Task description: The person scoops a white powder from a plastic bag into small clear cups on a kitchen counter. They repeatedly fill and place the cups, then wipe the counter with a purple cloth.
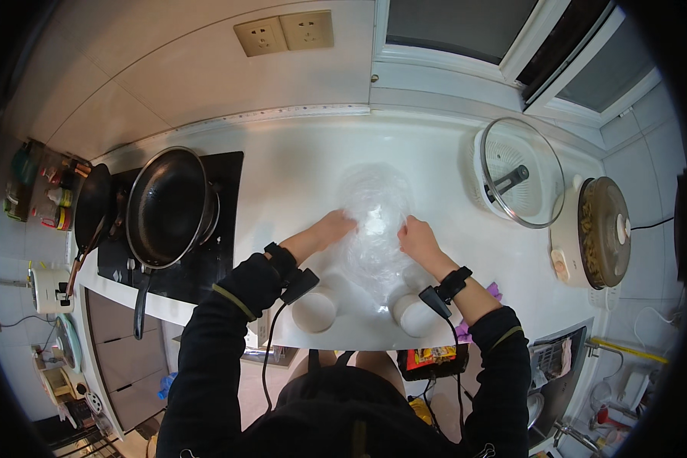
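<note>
Clear crinkled plastic film (372, 229) spreads over the middle of the white countertop. My left hand (335, 229) is closed on its left edge, and my right hand (418, 237) pinches its right edge. What lies beneath the film, if anything, cannot be made out. Near the counter's front edge, a white round container (315, 310) stands below my left wrist. Another white round container (413, 315) is below my right wrist, partly hidden by the wrist strap's black device.
A black frying pan (169, 209) rests on the black cooktop (229, 229) at left. At right are a white colander (484, 183) with a glass lid (558, 172) and a lidded electric pot (564, 246). A purple cloth (464, 332) lies beside my right forearm.
</note>
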Motion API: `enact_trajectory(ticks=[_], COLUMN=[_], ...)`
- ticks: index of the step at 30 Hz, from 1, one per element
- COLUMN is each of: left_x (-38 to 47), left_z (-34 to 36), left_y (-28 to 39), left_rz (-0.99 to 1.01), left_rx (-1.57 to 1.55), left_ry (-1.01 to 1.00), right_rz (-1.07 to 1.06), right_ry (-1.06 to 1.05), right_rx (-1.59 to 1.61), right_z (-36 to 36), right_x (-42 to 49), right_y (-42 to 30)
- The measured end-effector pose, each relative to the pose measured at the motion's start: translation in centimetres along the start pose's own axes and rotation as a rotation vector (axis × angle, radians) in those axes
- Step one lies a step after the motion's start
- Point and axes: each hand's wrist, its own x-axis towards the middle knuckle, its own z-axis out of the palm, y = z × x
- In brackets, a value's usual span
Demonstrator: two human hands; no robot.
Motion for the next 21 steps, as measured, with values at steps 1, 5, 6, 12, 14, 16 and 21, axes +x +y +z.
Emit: enact_trajectory(ticks=[1, 5, 6, 12, 14, 16, 21], left_x=[0.3, 0.5, 0.5, 0.5, 0.7, 1.1, 2.3], left_z=[0.4, 1.4, 1.5, 1.8, 1.2, 0.3, -2.3], left_y=[0.4, 2.3, 2.8, 3.6, 3.2, 2.5, 0.5], left_rz=[0.088, 0.274, 0.293, 0.338, 0.421, 0.461, 0.336], left_rx=[-0.079, -0.242, -0.26, -0.36, -0.246, -0.152, 0.313], left_ry=[-0.027, -0.143, -0.163, -0.216, -0.236, -0.201, 0.203], right_rz=[0.047, 0.194, 0.206, 0.325, 0.433, 0.439, 0.408], right_ry=[-0.034, -0.093, -0.106, -0.287, -0.333, -0.382, -0.386], right_rx=[0.089, 0.401, 0.439, 0.794, 1.029, 1.148, 1.166], right_z=[-0.1, -0.6, -0.6, -0.3, -0.4, -0.8, -1.9], right_x=[-0.1, -0.7, -0.8, -0.8, -1.1, -1.4, -1.9], right_y=[0.3, 1.1, 1.3, 2.2, 2.5, 2.7, 2.3])
